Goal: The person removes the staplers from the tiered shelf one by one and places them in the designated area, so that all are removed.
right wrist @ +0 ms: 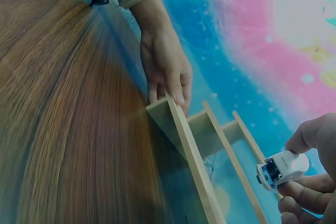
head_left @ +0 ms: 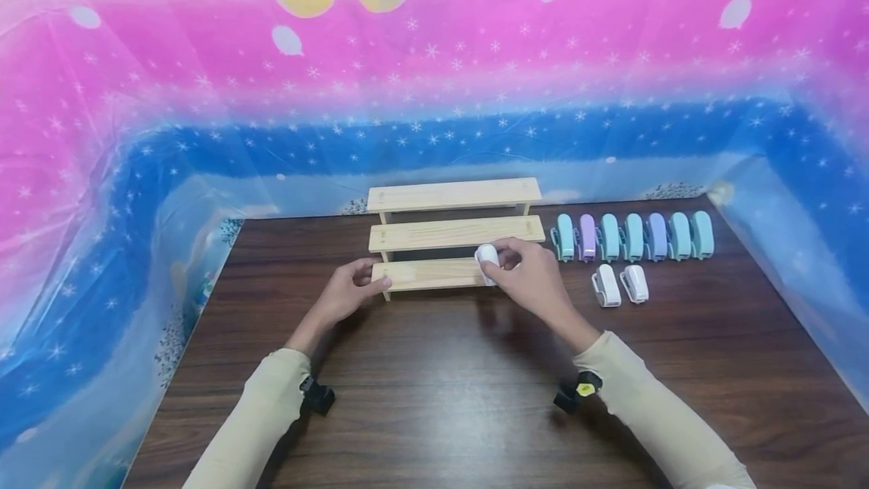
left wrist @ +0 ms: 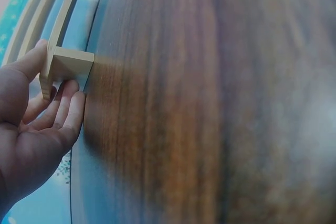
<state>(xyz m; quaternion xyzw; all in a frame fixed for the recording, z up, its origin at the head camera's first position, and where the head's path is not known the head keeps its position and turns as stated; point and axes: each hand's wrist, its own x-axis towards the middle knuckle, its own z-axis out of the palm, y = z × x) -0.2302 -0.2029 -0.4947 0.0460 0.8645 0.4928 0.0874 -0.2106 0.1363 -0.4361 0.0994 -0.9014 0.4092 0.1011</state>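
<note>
A three-tier wooden shelf stands at the back of the table. My left hand grips the left end of its lowest tier; in the left wrist view the thumb lies over the board and the fingers are below it, beside the end leg. Between the thumb and fingers of my right hand is a small white stapler, held over the right part of the lowest tier. The right wrist view shows this stapler end-on, apart from the boards.
Right of the shelf stands a row of several green and purple staplers. Two white staplers lie in front of that row. A patterned cloth hangs behind and beside the dark wooden table.
</note>
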